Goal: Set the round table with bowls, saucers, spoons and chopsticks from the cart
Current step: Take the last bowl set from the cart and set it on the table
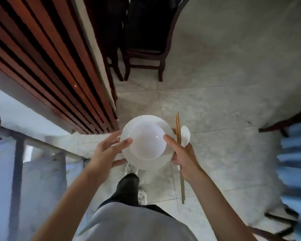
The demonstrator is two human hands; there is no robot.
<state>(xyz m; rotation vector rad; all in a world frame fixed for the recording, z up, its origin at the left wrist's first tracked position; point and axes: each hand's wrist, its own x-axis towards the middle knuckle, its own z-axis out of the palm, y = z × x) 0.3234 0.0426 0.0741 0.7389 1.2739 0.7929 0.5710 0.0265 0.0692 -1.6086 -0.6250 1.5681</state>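
1. Head view, set in transit: a white bowl (147, 140) sits in a white saucer (162, 125), carried over the tiled floor (215, 84), with no counter in sight.
2. Left hand (105, 150): thumb on the bowl's rim, fingers curled under the saucer's left edge.
3. Right hand (182, 153): thumb on the bowl's right rim, fingers gripping the saucer, the chopsticks (179, 153) and a white spoon (184, 136) together.
4. Handling, judged: glazed ware, rigid, smooth, breakable; bowl loose on saucer, so support beneath and keep level. Chopsticks light and stiff, liable to slide.
5. Markings: none legible.
6. Nearby: dark wooden chair (144, 32) far; slatted wooden screen (47, 58) left.
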